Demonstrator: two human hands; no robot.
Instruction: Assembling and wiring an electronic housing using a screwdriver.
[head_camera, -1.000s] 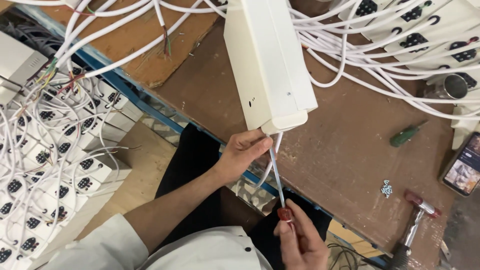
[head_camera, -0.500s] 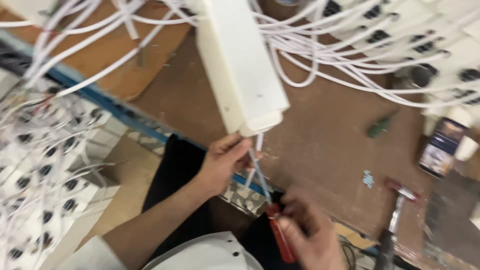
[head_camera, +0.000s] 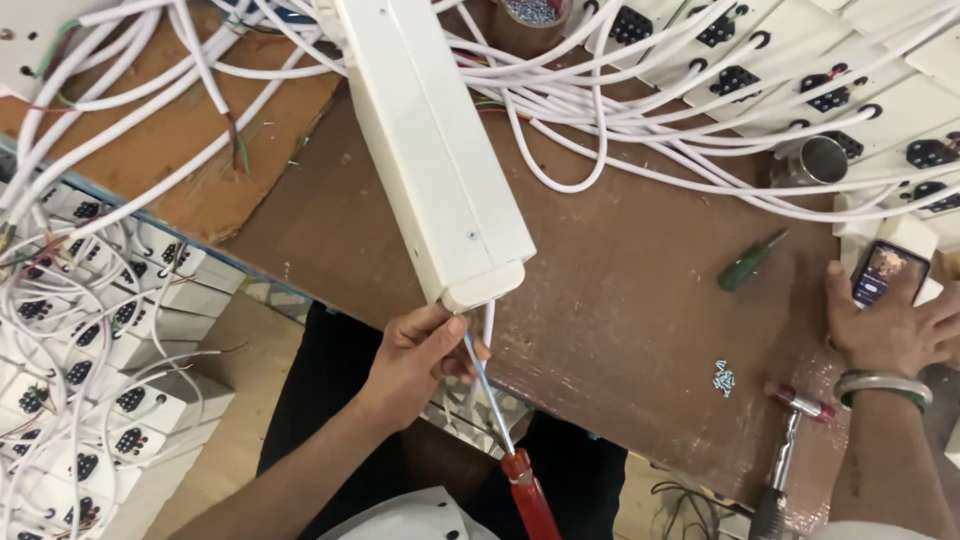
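White power strip housing (head_camera: 435, 170) lies face-down on the brown surface (head_camera: 620, 300), near end overhanging the edge. Red-handled screwdriver (head_camera: 500, 420) angles up to that end cap — screw-driving step, I'd judge. Your left hand (head_camera: 415, 360) pinches the shaft just below the cap. Right hand out of view. Next: seat the tip squarely.

The left hand (head_camera: 412, 358) is near the middle, with its bare forearm running in from the near left. Its fingers are curled and pinched together with the thumb (knuckles turned up and to the right), and the wrist is straight. The right hand (head_camera: 885, 322) lies far off to the right, palm down. Its fingers are spread and point away, and the forearm rises from the near right edge.
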